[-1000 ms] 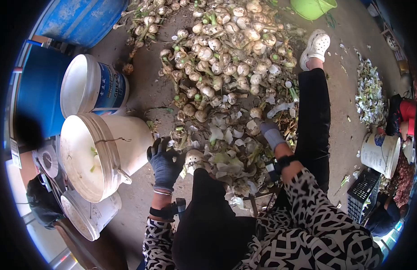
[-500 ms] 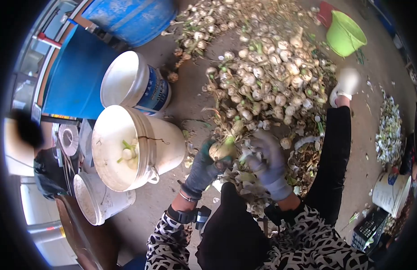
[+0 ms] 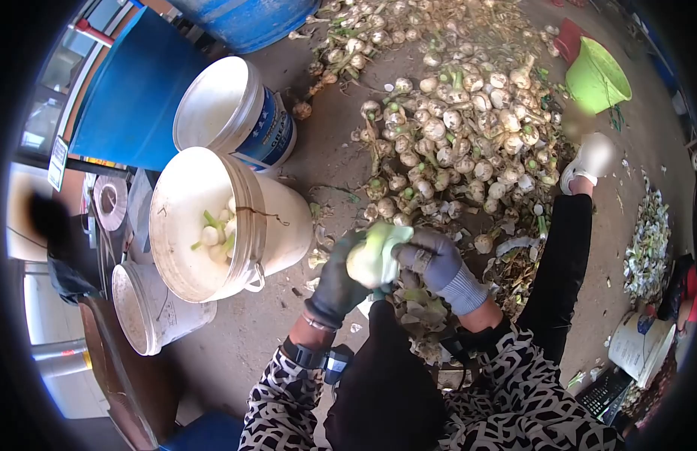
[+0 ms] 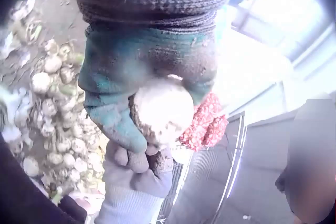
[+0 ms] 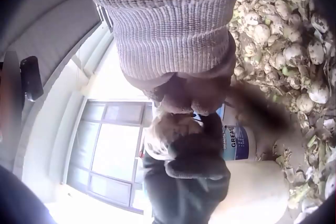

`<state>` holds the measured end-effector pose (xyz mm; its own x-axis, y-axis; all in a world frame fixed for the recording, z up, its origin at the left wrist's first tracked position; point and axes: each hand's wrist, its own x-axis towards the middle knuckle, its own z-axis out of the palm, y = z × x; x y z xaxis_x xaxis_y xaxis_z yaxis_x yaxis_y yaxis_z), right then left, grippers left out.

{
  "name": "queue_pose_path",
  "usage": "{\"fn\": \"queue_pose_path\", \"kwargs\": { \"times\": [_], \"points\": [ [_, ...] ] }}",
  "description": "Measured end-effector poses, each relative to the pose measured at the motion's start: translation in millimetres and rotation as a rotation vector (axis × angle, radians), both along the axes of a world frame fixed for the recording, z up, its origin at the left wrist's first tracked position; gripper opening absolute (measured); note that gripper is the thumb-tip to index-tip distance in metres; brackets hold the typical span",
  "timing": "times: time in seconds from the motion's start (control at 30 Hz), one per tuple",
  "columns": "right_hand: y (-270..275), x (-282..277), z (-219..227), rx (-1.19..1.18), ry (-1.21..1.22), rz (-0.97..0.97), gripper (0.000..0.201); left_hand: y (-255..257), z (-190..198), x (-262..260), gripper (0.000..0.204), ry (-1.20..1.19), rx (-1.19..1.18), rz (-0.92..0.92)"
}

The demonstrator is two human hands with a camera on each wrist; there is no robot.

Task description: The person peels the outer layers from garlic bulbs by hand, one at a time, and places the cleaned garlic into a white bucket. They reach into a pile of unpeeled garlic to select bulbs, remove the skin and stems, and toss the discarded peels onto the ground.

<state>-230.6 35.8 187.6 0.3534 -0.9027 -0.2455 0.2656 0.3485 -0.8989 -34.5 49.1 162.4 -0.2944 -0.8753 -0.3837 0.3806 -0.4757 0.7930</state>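
A pale bulb with green outer layers [image 3: 365, 264] is held between two gloved hands in the head view. The left hand [image 3: 338, 278], in a dark green-grey glove, grips it from the left; in the left wrist view its fingers curl round the whitish bulb [image 4: 164, 109]. The right hand [image 3: 437, 264], in a grey-purple glove, pinches the green layers at the bulb's right side. In the right wrist view the right hand's curled fingers [image 5: 184, 98] meet the bulb beside the dark left glove [image 5: 186, 176].
Left of the hands, a large white bucket [image 3: 284, 225] holds several peeled bulbs with green stems. Behind it stands a labelled bucket [image 3: 273, 131]. Ahead lies a big pile of bulbs [image 3: 468, 128]; a green bucket [image 3: 598, 75] stands beyond. Peelings [image 3: 423, 312] lie below the hands.
The hands, apart a second ago, have come together around one bulb, its green layers now pulled out to the right. More peeled bulbs show in the white bucket. The view has shifted left.
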Motion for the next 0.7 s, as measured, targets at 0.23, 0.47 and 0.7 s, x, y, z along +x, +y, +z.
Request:
{"fn": "queue_pose_path", "kwargs": {
  "times": [0.23, 0.47, 0.7],
  "points": [
    [20, 23, -36, 0.416, -0.698, 0.196, 0.019, -41, -27, 22, 0.038, -1.159, -0.813, -0.092],
    [20, 37, -24, 0.446, -0.31, 0.022, 0.023, 14, 8, 1, 0.062, -0.456, -0.216, 0.006],
    [5, 8, -51, 0.337, -1.391, 0.295, 0.024, 0, 22, 29, 0.043, -0.228, -0.124, 0.023]
  ]
}}
